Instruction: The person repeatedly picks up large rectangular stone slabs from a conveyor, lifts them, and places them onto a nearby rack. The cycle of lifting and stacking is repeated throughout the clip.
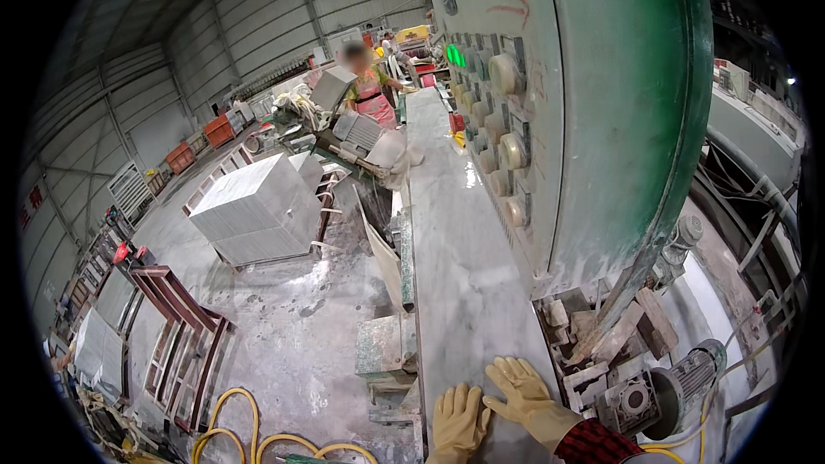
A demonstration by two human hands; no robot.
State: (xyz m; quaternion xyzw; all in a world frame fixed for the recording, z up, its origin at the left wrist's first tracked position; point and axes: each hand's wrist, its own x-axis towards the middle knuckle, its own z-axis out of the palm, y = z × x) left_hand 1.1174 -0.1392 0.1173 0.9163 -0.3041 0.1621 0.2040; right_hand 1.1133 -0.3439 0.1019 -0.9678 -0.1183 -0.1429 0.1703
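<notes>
Fingers [461, 399] of the left hand [457, 426], gloved in pale yellow, lie extended and slightly apart on the grey-white stone slab [464, 271]; the right hand [528, 402] rests flat just beside it, its fingers spread a little wider. Both press from above, and the slab stretches ahead, past the green control cabinet [610, 120] at right, toward a co-worker [367, 86].

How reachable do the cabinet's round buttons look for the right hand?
Probably not without leaning: the right hand rests on the pale slab, the round buttons farther ahead, though nothing visible blocks them.
</notes>
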